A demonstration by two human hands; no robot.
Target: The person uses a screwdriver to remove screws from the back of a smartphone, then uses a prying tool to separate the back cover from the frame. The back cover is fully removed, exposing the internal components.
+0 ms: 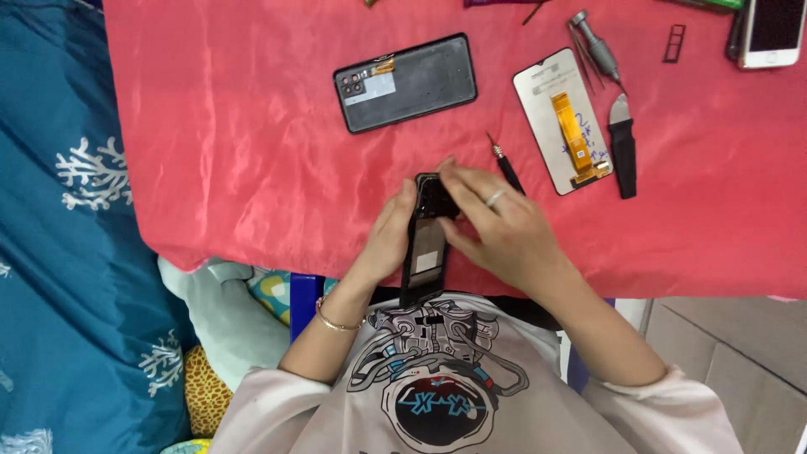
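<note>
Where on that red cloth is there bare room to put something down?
The widest free patch of the red cloth lies left of the black back cover, out to the cloth's left edge. The lower right, below the black scraper, is also bare. The top right is crowded around the screen panel, screwdriver and white phone.

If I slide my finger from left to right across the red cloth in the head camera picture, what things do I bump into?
Black phone back cover → phone frame held in both hands → thin screwdriver → phone screen with orange ribbon → black pry tool → white phone.
</note>
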